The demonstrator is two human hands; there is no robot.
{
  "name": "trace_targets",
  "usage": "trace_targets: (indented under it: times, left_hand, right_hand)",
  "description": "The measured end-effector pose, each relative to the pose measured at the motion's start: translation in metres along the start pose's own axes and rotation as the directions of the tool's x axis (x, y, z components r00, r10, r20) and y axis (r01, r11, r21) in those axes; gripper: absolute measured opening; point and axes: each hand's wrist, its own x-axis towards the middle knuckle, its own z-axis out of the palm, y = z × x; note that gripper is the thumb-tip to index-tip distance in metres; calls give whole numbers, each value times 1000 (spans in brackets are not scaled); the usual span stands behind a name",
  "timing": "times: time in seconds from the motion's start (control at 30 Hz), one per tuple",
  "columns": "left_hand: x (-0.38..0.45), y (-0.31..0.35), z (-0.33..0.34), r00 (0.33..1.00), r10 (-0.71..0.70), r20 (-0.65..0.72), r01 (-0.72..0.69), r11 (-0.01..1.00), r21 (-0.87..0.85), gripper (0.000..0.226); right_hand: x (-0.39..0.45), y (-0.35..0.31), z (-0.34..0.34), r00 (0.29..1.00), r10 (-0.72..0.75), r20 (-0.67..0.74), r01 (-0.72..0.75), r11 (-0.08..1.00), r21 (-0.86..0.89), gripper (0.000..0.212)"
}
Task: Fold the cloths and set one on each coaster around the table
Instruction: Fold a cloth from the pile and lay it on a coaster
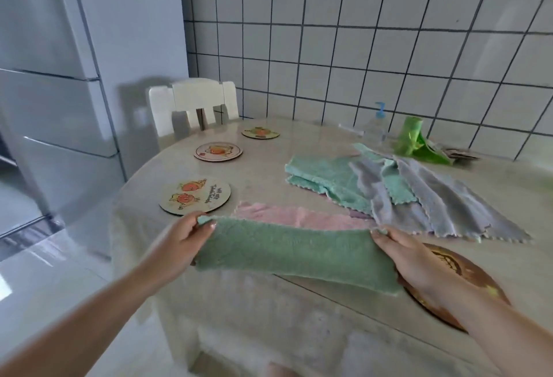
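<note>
Holding a green cloth (296,252) up over the near edge of the round table (269,167), stretched wide between two hands. Left hand (182,237) pinching the cloth's top left corner, right hand (416,260) pinching the top right corner, both shut tight on it. Looks folded in half already, a long strip, but not yet small enough to set down.

Still a lot left to do, by the look of it. Pile of loose cloths (404,194) at 2 o'clock on the table, green and grey ones, none folded neat. Pink cloth (293,216) lying flat just behind the green one.

Four coasters in sight, all bare. Brown coaster (466,284) at 5 o'clock, partly under the right hand. Near fruit coaster (195,194) at 9 o'clock, then a middle coaster (218,151) and a far coaster (260,132) toward 11 o'clock.

Some small writing on the near fruit coaster and the brown one, too blurry to read.
</note>
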Motion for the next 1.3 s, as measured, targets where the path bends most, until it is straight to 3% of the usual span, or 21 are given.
trace_targets:
  times: [0.2, 0.67, 1.07, 1.3]
  left_hand:
    - [16, -14, 4, 998, -43, 53, 40, 997, 62, 7]
    - [108, -29, 23, 992, 53, 112, -91, 925, 369, 21]
    - [136, -30, 31, 979, -76, 187, -28, 867, 498, 27]
    - [135, -31, 38, 984, -40, 171, -61, 835, 547, 25]
  right_hand:
    - [15, 16, -5, 1000, -10, 26, 16, 969, -246, 27]
    - [88, 22, -15, 995, -5, -98, -34, 922, -385, 17]
    - [117, 29, -13, 991, 38, -127, -91, 892, -443, 26]
    - [121, 25, -9, 991, 46, -129, -105, 858, -502, 23]
